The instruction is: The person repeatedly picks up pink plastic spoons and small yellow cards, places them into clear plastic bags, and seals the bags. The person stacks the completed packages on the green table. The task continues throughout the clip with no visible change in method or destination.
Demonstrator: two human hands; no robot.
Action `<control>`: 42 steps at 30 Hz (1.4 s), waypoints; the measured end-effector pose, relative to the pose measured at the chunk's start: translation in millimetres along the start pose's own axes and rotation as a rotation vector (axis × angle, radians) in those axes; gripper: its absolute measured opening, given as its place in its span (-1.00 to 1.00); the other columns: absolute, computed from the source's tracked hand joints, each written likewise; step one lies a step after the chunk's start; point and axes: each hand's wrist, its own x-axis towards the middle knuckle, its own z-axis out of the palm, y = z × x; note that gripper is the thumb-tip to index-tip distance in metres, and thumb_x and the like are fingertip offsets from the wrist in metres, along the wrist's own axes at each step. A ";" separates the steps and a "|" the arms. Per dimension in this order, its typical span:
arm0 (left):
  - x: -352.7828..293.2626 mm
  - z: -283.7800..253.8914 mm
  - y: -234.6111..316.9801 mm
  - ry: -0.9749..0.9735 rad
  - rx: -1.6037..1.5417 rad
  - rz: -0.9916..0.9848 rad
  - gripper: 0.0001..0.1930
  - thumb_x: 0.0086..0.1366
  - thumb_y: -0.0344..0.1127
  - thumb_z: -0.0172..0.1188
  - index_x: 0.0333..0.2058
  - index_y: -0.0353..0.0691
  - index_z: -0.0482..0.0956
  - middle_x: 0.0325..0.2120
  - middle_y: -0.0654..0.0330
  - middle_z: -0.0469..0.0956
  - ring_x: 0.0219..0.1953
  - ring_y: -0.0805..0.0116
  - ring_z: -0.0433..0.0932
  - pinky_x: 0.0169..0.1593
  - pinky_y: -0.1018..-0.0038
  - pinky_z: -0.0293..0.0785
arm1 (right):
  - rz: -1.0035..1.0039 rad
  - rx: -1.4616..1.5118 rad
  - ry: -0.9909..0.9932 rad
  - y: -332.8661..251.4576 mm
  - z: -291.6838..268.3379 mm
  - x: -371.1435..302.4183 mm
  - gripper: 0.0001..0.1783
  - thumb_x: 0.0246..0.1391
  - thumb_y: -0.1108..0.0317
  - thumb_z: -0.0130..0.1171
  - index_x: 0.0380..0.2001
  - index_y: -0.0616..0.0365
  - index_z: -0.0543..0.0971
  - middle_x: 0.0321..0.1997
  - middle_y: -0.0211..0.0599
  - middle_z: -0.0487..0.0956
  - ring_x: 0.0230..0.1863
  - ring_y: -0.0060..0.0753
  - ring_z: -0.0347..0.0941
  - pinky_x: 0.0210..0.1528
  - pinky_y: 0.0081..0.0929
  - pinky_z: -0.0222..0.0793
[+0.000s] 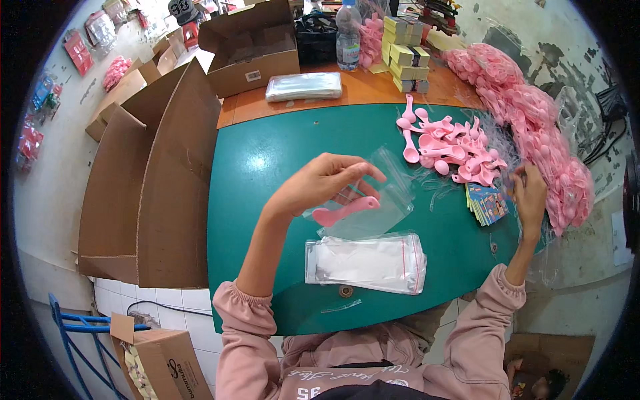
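My left hand (327,183) is raised over the middle of the green table, its fingers curled. A pink plastic spoon (343,211) hangs at its lower fingers, with the holed handle end against them. Beneath that hand lies a clear plastic bag (393,210). Closer to me is a stack of clear resealable bags (370,263) with white inside. My right hand (530,197) is at the table's right side, fingertips pinched together; what they hold is blurred. Beside it lie a fan of colourful cards (488,203) and a heap of pink spoons (453,147).
A long pile of bagged pink spoons (527,120) lines the right wall. Along the back stand a water bottle (348,37), stacked card bundles (407,60) and a plastic-bag pack (303,87). Open cardboard boxes (177,180) flank the left. A person (533,380) is low at bottom right.
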 end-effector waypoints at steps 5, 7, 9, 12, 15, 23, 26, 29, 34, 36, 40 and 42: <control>7.6 11.1 -12.4 -0.021 0.021 -0.015 -0.62 0.33 -0.11 -0.18 -0.21 -0.30 0.49 -0.40 0.10 0.56 -0.37 0.47 0.55 -0.31 0.57 0.49 | -0.099 0.562 0.074 -118.9 -4.5 -15.5 -0.78 -0.11 0.52 0.13 -0.31 0.23 0.47 -0.41 -0.25 0.53 -0.41 -0.50 0.46 -0.37 -0.59 0.37; 10.5 14.7 -12.5 -0.028 0.035 -0.019 -0.63 0.33 -0.11 -0.17 -0.21 -0.29 0.49 -0.40 0.12 0.57 -0.38 0.50 0.54 -0.31 0.56 0.48 | -0.041 0.822 -0.056 -140.4 1.0 -23.2 -0.78 -0.12 0.53 0.14 -0.31 0.24 0.47 -0.41 -0.29 0.53 -0.42 -0.56 0.45 -0.36 -0.62 0.37; 11.7 16.4 -12.0 -0.019 0.040 -0.058 -0.63 0.32 -0.11 -0.14 -0.21 -0.29 0.49 -0.42 0.17 0.57 -0.40 0.52 0.52 -0.31 0.56 0.47 | -0.095 0.931 -0.172 -154.8 8.9 -28.7 -0.79 -0.14 0.53 0.18 -0.33 0.24 0.48 -0.43 -0.35 0.53 -0.42 -0.63 0.44 -0.37 -0.65 0.36; 13.5 15.7 -19.3 0.014 0.056 0.013 -0.61 0.31 -0.09 -0.13 -0.21 -0.32 0.49 -0.43 0.18 0.57 -0.41 0.52 0.51 -0.33 0.57 0.46 | -0.306 0.768 -0.236 -161.9 17.6 -30.4 -0.81 -0.16 0.54 0.20 -0.38 0.25 0.49 -0.44 -0.35 0.53 -0.44 -0.62 0.45 -0.38 -0.66 0.37; 14.5 15.4 -22.0 0.000 0.129 0.020 -0.61 0.31 -0.09 -0.12 -0.21 -0.34 0.48 -0.43 0.19 0.57 -0.41 0.52 0.50 -0.31 0.55 0.47 | -0.354 0.762 -0.269 -164.5 20.4 -28.9 -0.83 -0.17 0.54 0.20 -0.41 0.24 0.49 -0.46 -0.32 0.52 -0.46 -0.56 0.46 -0.40 -0.63 0.37; 13.5 12.7 -24.5 -0.034 0.206 -0.009 -0.64 0.28 -0.11 -0.07 -0.21 -0.32 0.49 -0.49 0.21 0.53 -0.42 0.52 0.50 -0.33 0.52 0.49 | -0.530 0.697 -0.388 -175.6 28.5 -28.9 -0.80 -0.17 0.54 0.18 -0.37 0.19 0.49 -0.47 -0.33 0.48 -0.46 -0.50 0.44 -0.40 -0.62 0.35; 15.3 13.7 -32.2 -0.010 0.169 0.060 -0.65 0.27 -0.11 -0.04 -0.24 -0.31 0.51 -0.55 0.19 0.52 -0.50 0.49 0.48 -0.40 0.50 0.45 | -0.541 0.839 -0.389 -173.2 44.3 -25.1 -0.72 -0.15 0.50 0.19 -0.28 0.19 0.46 -0.40 -0.36 0.48 -0.39 -0.58 0.42 -0.39 -0.65 0.34; 16.4 3.1 -29.1 0.027 0.187 0.062 -0.63 0.28 -0.11 -0.06 -0.22 -0.34 0.50 -0.51 0.20 0.51 -0.47 0.50 0.47 -0.37 0.51 0.45 | -0.295 1.311 -0.450 -162.9 55.1 -16.9 -0.66 -0.08 0.45 0.17 -0.17 0.20 0.42 -0.35 -0.44 0.45 -0.31 -0.66 0.37 -0.43 -0.70 0.34; 14.8 4.1 -25.6 0.080 0.378 0.003 -0.64 0.27 -0.14 -0.04 -0.20 -0.35 0.49 -0.47 0.16 0.54 -0.43 0.48 0.49 -0.32 0.50 0.46 | -0.133 1.078 -0.823 -137.3 69.0 -19.9 -0.82 -0.07 0.44 0.16 -0.36 0.26 0.46 -0.42 -0.45 0.44 -0.43 -0.69 0.36 -0.51 -0.70 0.34; 16.1 11.0 -26.9 0.101 0.417 -0.001 -0.67 0.25 -0.16 -0.01 -0.18 -0.32 0.48 -0.49 0.06 0.57 -0.45 0.39 0.53 -0.33 0.46 0.45 | -0.147 0.973 -0.825 -148.3 70.3 -26.7 -0.85 -0.10 0.42 0.19 -0.48 0.26 0.45 -0.55 -0.43 0.43 -0.49 -0.67 0.35 -0.52 -0.67 0.33; 19.4 22.2 -37.3 0.086 0.503 0.078 -0.63 0.24 -0.17 0.00 -0.06 -0.28 0.39 -0.47 -0.04 0.56 -0.45 0.27 0.56 -0.35 0.43 0.43 | -0.405 0.777 -0.674 -151.3 74.5 -31.3 -0.84 -0.17 0.44 0.19 -0.45 0.26 0.50 -0.53 -0.33 0.47 -0.53 -0.59 0.37 -0.48 -0.56 0.35; 18.1 28.8 -34.0 0.135 0.491 0.033 -0.52 0.22 -0.13 0.04 0.05 -0.23 0.25 -0.47 -0.08 0.55 -0.44 0.17 0.57 -0.37 0.41 0.42 | -0.359 0.805 -0.692 -156.4 74.1 -32.5 -0.82 -0.18 0.45 0.19 -0.42 0.24 0.52 -0.52 -0.33 0.50 -0.54 -0.58 0.37 -0.46 -0.57 0.34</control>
